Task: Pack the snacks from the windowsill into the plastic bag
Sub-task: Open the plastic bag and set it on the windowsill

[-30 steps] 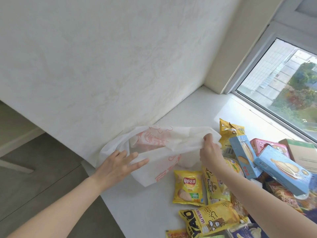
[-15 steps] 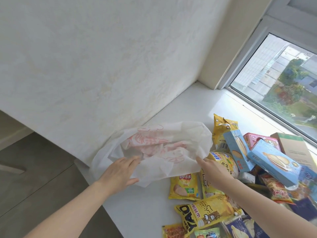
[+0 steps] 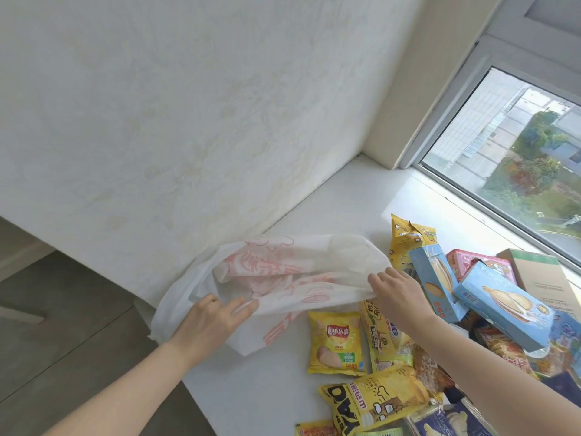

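A white plastic bag with red print lies crumpled on the white windowsill by the wall, its mouth partly open toward me. My left hand rests on the bag's near left side, fingers straight, with the fingertips at the rim. My right hand grips the bag's right rim with curled fingers. Snacks lie to the right: a yellow Lay's chip bag, a yellow "YAO" bag, two blue boxes and a pink box.
A brown cardboard box sits by the window at the far right. Another yellow bag stands behind the blue boxes. The textured wall closes the left side. The sill's edge drops to the floor at the left.
My right hand dropped from the bag's top edge, then came back up to its right rim. My left hand slid right along the bag to the near rim. The bag's mouth spread wider.
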